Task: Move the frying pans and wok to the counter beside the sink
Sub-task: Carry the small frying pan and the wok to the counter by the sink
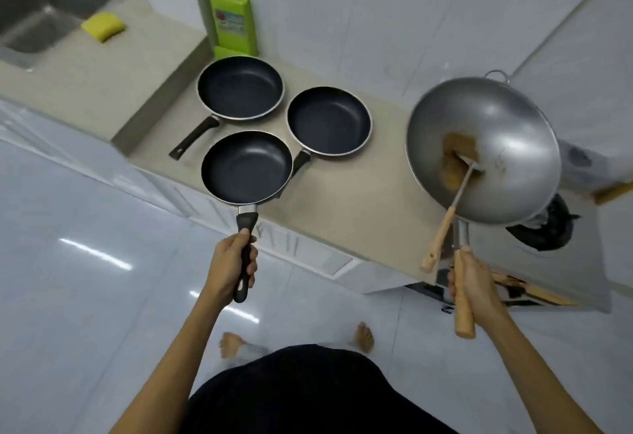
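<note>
My left hand grips the black handle of a dark frying pan, held over the front edge of the beige counter. Two more dark frying pans rest on the counter: one at the back, one to the right. My right hand holds the wooden handle of a steel wok, lifted above the stove burner. Inside the wok lie brown residue and a metal spatula with a wooden grip.
A steel sink lies at the far left, with a yellow sponge on the counter beside it. A green box leans against the tiled wall behind the pans. White cabinets and a glossy floor lie below, with my bare feet.
</note>
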A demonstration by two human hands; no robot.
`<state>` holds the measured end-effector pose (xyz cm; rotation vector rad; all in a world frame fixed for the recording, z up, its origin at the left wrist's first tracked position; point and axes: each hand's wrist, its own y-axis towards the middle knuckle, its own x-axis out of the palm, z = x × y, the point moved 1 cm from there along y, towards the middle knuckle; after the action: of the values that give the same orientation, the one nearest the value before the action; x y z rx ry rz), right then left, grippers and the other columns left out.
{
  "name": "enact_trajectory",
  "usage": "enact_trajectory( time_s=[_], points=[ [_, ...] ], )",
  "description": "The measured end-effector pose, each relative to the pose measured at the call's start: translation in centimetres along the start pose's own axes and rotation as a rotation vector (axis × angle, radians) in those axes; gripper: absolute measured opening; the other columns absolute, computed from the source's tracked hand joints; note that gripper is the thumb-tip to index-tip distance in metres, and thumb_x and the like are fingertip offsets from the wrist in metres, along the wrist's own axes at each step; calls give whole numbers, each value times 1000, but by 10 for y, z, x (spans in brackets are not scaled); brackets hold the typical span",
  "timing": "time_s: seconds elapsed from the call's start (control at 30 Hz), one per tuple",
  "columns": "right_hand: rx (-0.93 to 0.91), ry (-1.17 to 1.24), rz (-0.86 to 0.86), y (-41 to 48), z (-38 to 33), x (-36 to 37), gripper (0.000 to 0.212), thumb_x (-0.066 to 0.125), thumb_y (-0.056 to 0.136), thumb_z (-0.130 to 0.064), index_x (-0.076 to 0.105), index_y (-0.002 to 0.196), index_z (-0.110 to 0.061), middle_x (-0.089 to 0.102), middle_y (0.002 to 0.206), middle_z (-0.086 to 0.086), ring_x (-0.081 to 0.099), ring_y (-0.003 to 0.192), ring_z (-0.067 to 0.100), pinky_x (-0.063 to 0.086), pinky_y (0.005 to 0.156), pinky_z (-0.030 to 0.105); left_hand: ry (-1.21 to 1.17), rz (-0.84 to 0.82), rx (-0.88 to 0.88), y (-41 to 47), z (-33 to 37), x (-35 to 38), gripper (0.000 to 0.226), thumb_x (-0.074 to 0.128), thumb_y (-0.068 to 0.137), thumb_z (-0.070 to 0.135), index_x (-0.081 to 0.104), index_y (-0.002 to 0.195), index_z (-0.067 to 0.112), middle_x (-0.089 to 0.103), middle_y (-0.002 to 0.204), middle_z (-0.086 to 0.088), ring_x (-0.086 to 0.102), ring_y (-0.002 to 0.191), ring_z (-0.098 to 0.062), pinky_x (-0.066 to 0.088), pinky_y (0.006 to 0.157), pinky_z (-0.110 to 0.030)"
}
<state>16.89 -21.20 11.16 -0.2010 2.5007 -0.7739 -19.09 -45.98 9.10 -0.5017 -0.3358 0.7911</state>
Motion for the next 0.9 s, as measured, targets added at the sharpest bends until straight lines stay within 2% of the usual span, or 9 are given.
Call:
enact_trajectory(
  time_s=[0.13, 0.23, 0.37, 0.57, 0.73, 0.9],
  points=[
    [-6, 29, -91, -44, -19, 93, 44, 40, 105, -50, 58, 91, -12, 51, 60, 10, 47, 43, 20, 39, 47, 29, 40, 43, 13, -11, 22, -102, 34, 46, 106, 32, 59, 99, 1, 51, 58, -5, 44, 39, -17, 42, 35, -27],
    [-21, 35, -135, -66, -42, 145, 43, 42, 105, -48, 59, 92, -11, 51, 53, 6, 47, 36, 17, 39, 42, 26, 52, 71, 17, -10, 37, -158, 35, 45, 106, 32, 59, 100, 0, 50, 59, -6, 45, 39, -17, 42, 35, -27],
    [-51, -35, -183, -85, -73, 213, 46, 41, 104, -51, 60, 96, -10, 53, 51, 4, 47, 37, 18, 40, 41, 27, 25, 123, 24, 7, 55, -221, 35, 45, 106, 32, 59, 100, 0, 49, 59, -6, 44, 40, -16, 41, 36, -27],
    [-93, -133, -227, -85, -135, 320, 50, 42, 102, -58, 61, 92, -12, 54, 51, 3, 47, 37, 18, 40, 38, 26, -46, 185, 64, 70, 100, -290, 34, 45, 106, 32, 59, 98, 1, 51, 56, -3, 44, 39, -16, 43, 35, -27],
    [-105, -185, -314, -77, -197, 430, 46, 43, 103, -52, 59, 91, -11, 52, 50, 2, 46, 36, 17, 39, 37, 26, -52, 238, 69, 132, 145, -361, 36, 43, 107, 33, 60, 100, 2, 53, 57, -2, 46, 39, -14, 42, 35, -26],
    [-140, -253, -417, -73, -264, 545, 48, 42, 101, -56, 60, 94, -12, 55, 52, 2, 49, 38, 18, 43, 37, 27, -76, 320, 41, 189, 194, -435, 37, 42, 107, 34, 60, 99, 3, 53, 56, -2, 46, 38, -14, 41, 34, -26]
  ],
)
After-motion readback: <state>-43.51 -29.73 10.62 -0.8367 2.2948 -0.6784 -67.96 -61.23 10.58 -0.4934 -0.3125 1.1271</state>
